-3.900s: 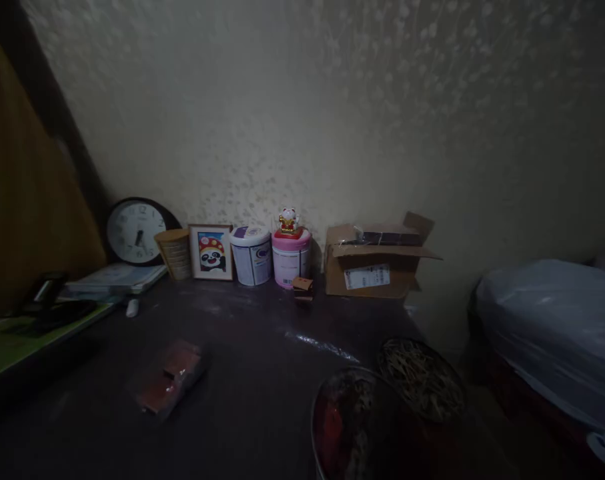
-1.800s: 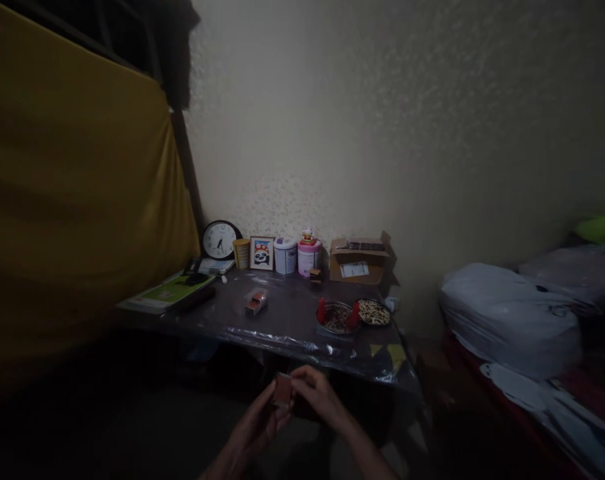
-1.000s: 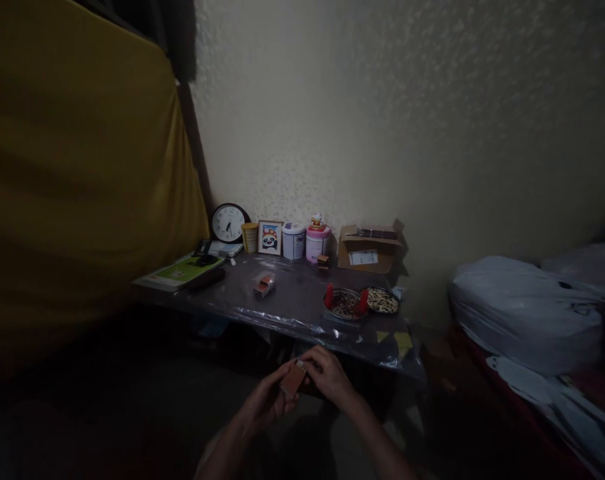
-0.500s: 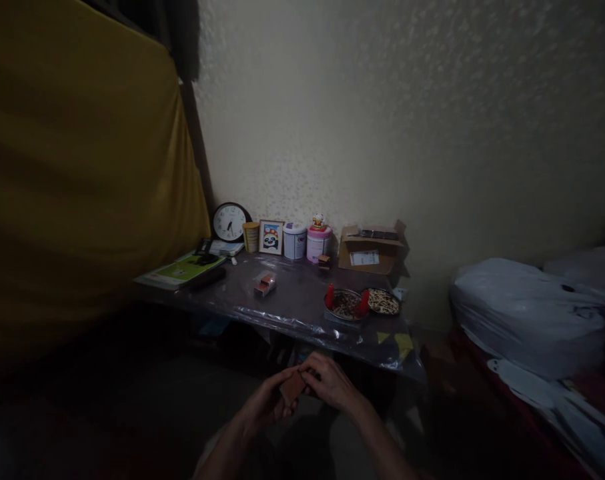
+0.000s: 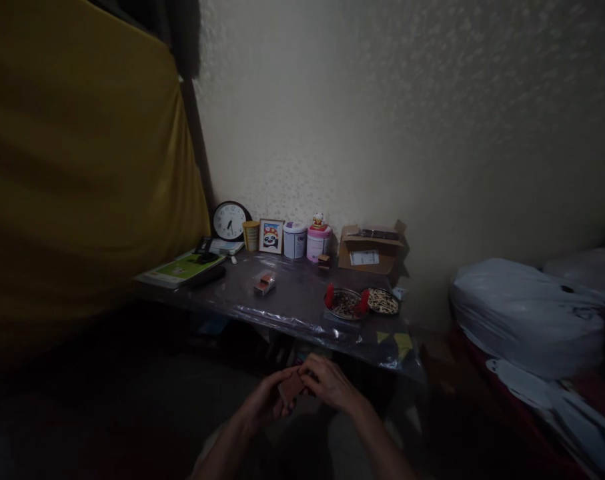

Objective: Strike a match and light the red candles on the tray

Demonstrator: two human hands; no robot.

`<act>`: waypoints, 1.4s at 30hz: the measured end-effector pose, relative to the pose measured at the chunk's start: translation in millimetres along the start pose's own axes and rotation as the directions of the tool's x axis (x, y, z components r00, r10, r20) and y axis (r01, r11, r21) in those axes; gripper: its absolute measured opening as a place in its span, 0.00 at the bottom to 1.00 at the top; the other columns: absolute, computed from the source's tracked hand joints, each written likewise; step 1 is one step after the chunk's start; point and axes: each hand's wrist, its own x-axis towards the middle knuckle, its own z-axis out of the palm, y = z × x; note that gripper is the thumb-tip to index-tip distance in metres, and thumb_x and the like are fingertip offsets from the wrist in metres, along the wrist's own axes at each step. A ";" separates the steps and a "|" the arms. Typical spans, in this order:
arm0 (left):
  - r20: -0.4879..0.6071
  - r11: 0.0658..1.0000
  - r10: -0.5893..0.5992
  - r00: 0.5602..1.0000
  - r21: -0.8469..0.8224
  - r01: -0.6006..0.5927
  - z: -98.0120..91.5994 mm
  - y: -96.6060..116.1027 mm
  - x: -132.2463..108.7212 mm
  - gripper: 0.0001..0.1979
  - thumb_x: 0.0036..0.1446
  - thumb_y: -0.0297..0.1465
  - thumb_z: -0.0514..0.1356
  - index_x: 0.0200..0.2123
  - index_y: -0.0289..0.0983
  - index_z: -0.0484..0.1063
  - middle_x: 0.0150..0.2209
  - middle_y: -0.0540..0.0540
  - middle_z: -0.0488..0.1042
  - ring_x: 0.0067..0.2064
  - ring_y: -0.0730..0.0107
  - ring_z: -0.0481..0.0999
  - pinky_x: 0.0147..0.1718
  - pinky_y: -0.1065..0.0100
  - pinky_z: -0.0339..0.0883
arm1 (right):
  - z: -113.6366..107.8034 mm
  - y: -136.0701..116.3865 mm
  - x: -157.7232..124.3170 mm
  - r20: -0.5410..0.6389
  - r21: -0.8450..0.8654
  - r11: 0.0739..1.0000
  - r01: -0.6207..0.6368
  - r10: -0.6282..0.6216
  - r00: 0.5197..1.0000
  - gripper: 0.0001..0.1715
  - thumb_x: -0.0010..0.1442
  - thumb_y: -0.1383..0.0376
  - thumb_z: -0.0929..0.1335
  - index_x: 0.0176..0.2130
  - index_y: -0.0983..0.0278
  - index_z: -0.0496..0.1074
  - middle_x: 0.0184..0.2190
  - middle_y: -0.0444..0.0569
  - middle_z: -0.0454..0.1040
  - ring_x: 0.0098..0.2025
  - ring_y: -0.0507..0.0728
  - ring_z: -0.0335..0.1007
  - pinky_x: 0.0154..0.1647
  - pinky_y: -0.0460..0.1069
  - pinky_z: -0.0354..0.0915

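Observation:
Low in the dim foreground my left hand (image 5: 266,402) and my right hand (image 5: 329,383) meet around a small reddish-brown box (image 5: 291,386). Both hands have their fingers curled on it, the left from below, the right from the top and side. The hands are in front of and below the near edge of a dark table (image 5: 292,313) covered in clear plastic. On the table lies a small plastic-wrapped pack of similar boxes (image 5: 264,283).
Along the wall stand a clock (image 5: 229,221), a panda picture (image 5: 271,236), two tubs (image 5: 307,241) and an open cardboard box (image 5: 371,251). Two round dishes (image 5: 362,303) sit near the table's front right. Green book (image 5: 179,270) at left, yellow cloth (image 5: 82,173), plastic-covered bundle (image 5: 527,317) at right.
The view pulled back from close over the table to a spot in front of it. My hands came into view holding the small box and have turned it slightly and lowered it.

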 end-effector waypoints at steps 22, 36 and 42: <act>-0.019 1.000 -0.017 1.000 -0.012 0.017 -0.9 -0.6 6.9 0.22 0.54 0.34 0.56 0.52 0.35 0.65 0.34 0.42 0.77 0.23 0.72 0.74 0.19 0.74 0.62 | -6.6 -0.8 1.9 -0.048 0.008 1.000 -0.008 0.008 0.999 0.10 0.57 0.72 0.63 0.35 0.60 0.72 0.32 0.43 0.69 0.33 0.51 0.68 0.33 0.44 0.60; -0.010 0.999 -0.005 1.000 -0.051 0.004 18.4 8.5 -2.6 0.21 0.54 0.31 0.56 0.52 0.35 0.64 0.34 0.42 0.78 0.27 0.69 0.77 0.21 0.74 0.63 | 5.0 -1.6 12.6 -0.186 0.589 0.802 -0.095 0.250 0.950 0.09 0.51 0.60 0.70 0.27 0.63 0.72 0.27 0.44 0.71 0.29 0.52 0.70 0.29 0.46 0.67; -0.001 0.983 0.081 0.997 -0.168 -0.080 14.2 10.1 -3.0 0.22 0.55 0.30 0.57 0.54 0.39 0.61 0.40 0.42 0.78 0.34 0.66 0.79 0.31 0.69 0.68 | -2.6 0.4 14.1 -0.270 0.683 0.726 -0.081 0.354 0.895 0.18 0.53 0.50 0.67 0.31 0.63 0.68 0.28 0.47 0.75 0.30 0.56 0.74 0.33 0.51 0.70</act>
